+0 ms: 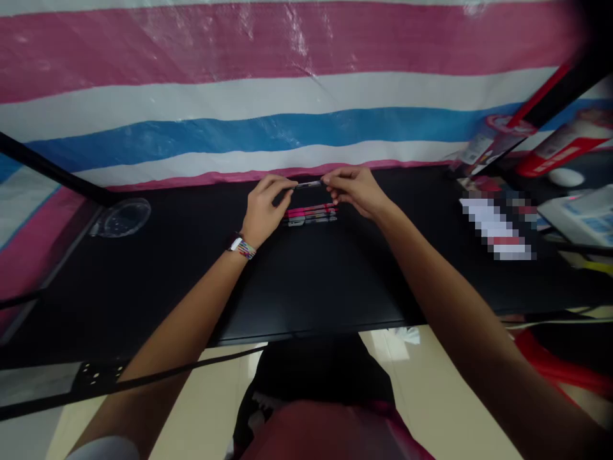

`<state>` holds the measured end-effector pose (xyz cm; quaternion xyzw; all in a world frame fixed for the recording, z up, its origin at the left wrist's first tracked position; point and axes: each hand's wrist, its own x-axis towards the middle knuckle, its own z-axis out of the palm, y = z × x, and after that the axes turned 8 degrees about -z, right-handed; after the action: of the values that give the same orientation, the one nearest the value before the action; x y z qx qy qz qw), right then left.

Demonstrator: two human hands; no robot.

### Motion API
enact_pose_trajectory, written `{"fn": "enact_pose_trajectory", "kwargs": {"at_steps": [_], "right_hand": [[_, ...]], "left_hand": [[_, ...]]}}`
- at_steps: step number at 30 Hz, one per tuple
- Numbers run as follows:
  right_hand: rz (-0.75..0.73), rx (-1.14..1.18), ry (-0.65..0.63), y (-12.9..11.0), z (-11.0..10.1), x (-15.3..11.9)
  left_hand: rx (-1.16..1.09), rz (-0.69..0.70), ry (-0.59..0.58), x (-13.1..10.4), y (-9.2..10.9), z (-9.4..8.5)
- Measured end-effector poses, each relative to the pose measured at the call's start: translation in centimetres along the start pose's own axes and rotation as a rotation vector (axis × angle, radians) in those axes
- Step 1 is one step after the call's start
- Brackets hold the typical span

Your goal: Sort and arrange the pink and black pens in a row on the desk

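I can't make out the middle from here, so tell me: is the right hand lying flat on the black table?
No, the right hand is raised, its fingertips pinching one end of a dark pen.

Holds a slim dark pen (309, 184) near its two ends, between the fingertips of the left hand (265, 207) and of the right hand (357, 190), just beyond a group of pink and grey pens (311, 214) laid side by side on the black table (316, 281). Wears a multicoloured wristwatch (242, 246) on the left wrist. Shows a clear round plastic container (127, 217) well off to the left, a clear tub (477, 151) and a red-and-white canister (558, 150) to the right, and striped plastic sheeting (287, 134) behind.
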<state>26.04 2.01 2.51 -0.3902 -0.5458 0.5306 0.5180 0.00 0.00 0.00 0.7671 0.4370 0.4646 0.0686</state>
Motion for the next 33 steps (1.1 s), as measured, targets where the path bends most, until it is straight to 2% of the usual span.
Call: {"fn": "enact_pose_trajectory", "kwargs": {"at_steps": [5, 10, 14, 18, 22, 26, 33], "right_hand": [[0.018, 0.02, -0.007, 1.0, -0.1, -0.3], [-0.063, -0.004, 0.031, 2.3, -0.3, -0.1], [-0.128, -0.022, 0.01, 2.8, -0.3, 0.0], [-0.124, -0.031, -0.001, 3.0, -0.3, -0.1], [-0.111, 0.008, 0.019, 3.3, -0.5, -0.1], [-0.113, 0.065, 0.011, 3.8, -0.8, 0.0], [-0.094, 0.126, 0.024, 4.2, -1.2, 0.2]], "left_hand": [[-0.023, -0.031, -0.009, -0.5, -0.3, -0.2], [-0.109, -0.112, -0.031, -0.6, -0.3, -0.2], [-0.252, -0.268, -0.062, -0.5, -0.5, 0.2], [-0.404, -0.405, -0.061, -0.4, -1.3, 0.6], [-0.466, -0.417, -0.024, -0.4, -2.2, 0.7], [-0.417, -0.453, -0.054, -0.5, -2.4, 0.6], [-0.489, -0.448, -0.103, -0.7, -2.4, 0.6]]}}
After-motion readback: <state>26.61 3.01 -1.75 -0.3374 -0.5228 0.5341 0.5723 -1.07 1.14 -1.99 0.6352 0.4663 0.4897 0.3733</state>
